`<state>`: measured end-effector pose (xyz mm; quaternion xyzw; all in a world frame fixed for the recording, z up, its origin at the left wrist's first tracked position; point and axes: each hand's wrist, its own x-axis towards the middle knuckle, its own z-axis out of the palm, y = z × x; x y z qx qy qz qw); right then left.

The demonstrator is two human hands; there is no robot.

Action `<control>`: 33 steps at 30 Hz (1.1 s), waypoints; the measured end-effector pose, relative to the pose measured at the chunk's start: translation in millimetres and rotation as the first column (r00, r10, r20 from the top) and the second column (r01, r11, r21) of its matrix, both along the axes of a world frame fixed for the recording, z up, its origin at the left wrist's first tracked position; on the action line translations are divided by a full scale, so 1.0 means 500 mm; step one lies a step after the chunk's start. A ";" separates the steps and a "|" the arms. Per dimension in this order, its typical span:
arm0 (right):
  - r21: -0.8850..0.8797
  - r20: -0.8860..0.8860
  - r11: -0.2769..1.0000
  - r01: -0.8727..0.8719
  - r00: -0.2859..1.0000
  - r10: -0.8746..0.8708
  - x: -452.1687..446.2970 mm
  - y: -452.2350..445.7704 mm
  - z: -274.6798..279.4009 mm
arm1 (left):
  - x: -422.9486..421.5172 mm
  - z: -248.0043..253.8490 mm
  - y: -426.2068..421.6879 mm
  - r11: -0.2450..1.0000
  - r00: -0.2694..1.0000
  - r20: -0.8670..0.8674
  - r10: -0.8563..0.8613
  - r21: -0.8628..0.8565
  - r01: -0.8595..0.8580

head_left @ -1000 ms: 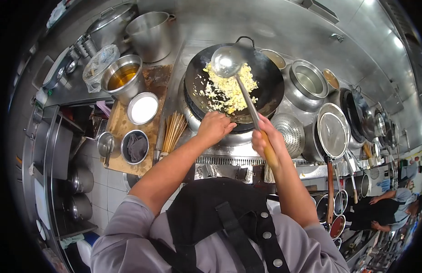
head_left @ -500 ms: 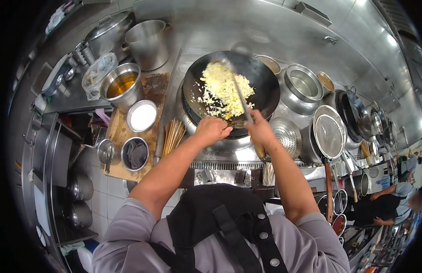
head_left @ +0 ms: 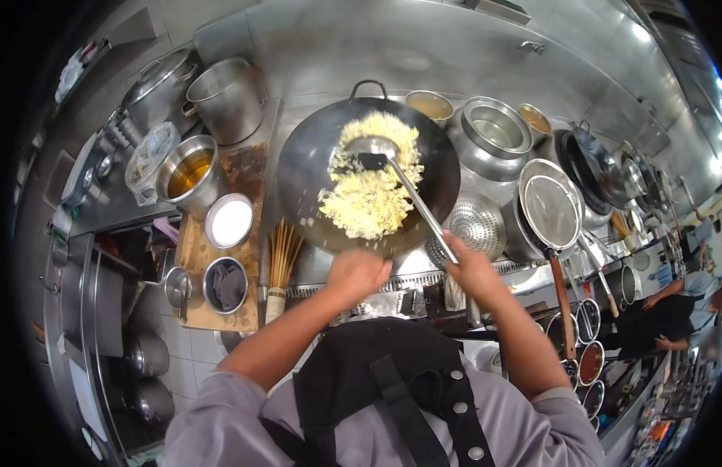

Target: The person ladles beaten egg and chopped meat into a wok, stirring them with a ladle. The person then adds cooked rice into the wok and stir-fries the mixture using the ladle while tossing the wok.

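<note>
A large black wok [head_left: 299, 175] is tilted up and holds a loose heap of yellow egg and white rice-like grains [head_left: 369, 206], some of them blurred in motion. My left hand [head_left: 358, 276] is closed at the wok's near edge, gripping it; a handle or cloth under the fingers is hidden. My right hand [head_left: 474, 268] wraps round the long metal handle of a wok spatula [head_left: 419, 198]. The spatula's head lies among the grains in the middle of the wok, partly covered by them.
To the left, a wooden board [head_left: 191, 253] carries a bowl of white granules [head_left: 229, 222] and a pot with dark cloth [head_left: 226, 286]. An oil pot [head_left: 191, 175] stands behind. Bamboo whisk [head_left: 283, 257], perforated skimmer [head_left: 478, 222] and strainer [head_left: 552, 210] flank the wok. Another person [head_left: 664, 311] stands far right.
The wok has come nearer to me and tilted, baring its far handle. The grains have shifted and spread. My right hand has drawn back to the lower right with the spatula.
</note>
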<state>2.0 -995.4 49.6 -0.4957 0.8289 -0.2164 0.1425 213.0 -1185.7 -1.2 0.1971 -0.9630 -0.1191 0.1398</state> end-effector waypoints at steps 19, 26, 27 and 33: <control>0.225 0.548 0.966 0.127 0.803 -0.233 0.103 0.210 0.199 | 0.093 0.062 0.026 0.983 0.967 -0.179 -0.182 -0.046 0.177; 0.005 0.382 0.996 0.089 0.920 -0.084 0.060 0.113 0.056 | -0.008 -0.024 -0.014 0.997 0.973 -0.224 -0.063 -0.059 0.051; -0.019 0.213 0.998 0.053 0.976 -0.047 0.054 0.083 0.007 | 0.021 -0.047 0.015 0.997 0.988 -0.140 -0.063 -0.043 0.057; 0.223 0.617 0.964 0.142 0.745 -0.253 0.101 0.220 0.218 | 0.073 0.063 0.008 0.985 0.973 -0.174 -0.153 -0.107 0.136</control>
